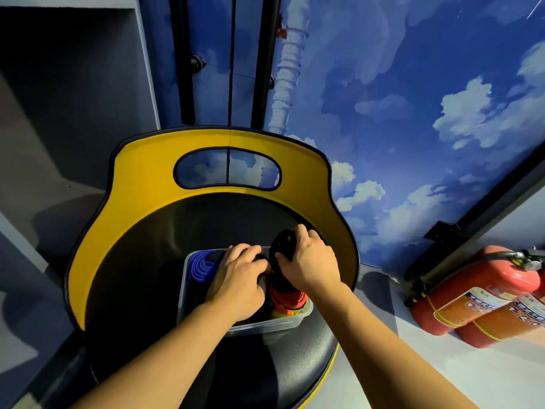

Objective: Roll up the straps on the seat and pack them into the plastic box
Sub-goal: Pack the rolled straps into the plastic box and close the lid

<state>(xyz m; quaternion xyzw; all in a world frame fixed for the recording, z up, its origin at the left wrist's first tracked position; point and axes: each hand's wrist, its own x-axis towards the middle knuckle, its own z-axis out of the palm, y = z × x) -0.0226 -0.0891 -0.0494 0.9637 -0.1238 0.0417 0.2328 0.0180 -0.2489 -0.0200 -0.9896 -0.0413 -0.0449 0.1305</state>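
A clear plastic box (265, 325) rests on the black seat (141, 290) of a chair with a yellow backrest (141, 184). Inside the box, a rolled blue strap (202, 268) lies at the far left and a red-orange roll (287, 299) at the right. My right hand (309, 261) grips a rolled black strap (284, 242) at the box's far right corner, partly above the rim. My left hand (239, 278) reaches into the middle of the box, fingers curled against the black strap's near side; what lies under it is hidden.
Two red fire extinguishers (483, 293) lie on the pale floor to the right of the chair. A wall with a blue sky and cloud print (413, 113) stands behind. Grey shelving (59, 113) is at the left.
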